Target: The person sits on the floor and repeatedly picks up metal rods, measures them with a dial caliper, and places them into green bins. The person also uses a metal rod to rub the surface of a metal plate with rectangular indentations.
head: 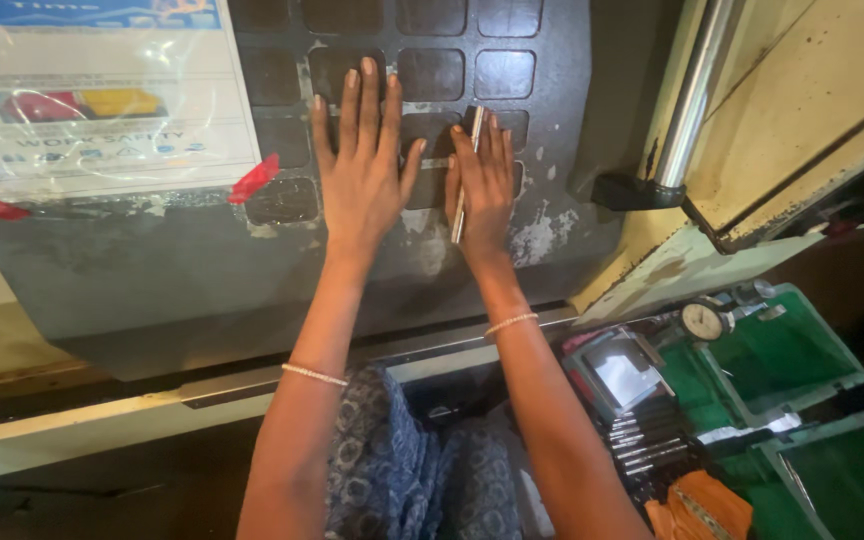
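Note:
My left hand (362, 165) lies flat with fingers spread on a dark grey machine panel (192, 270) that has a grid of square recessed pads. My right hand (484, 190) presses against the same panel just to the right of the left hand, and it holds a thin metal rod (464, 175) that runs upright along its fingers and palm. Both wrists wear thin bracelets. The two hands nearly touch at the thumbs.
A laminated paper sheet (92, 90) is taped with red tape to the panel's upper left. A shiny steel bar (697, 95) and cream machine frame stand at right. Green trays (792, 360) with a dial gauge (704, 320) and metal parts sit at lower right.

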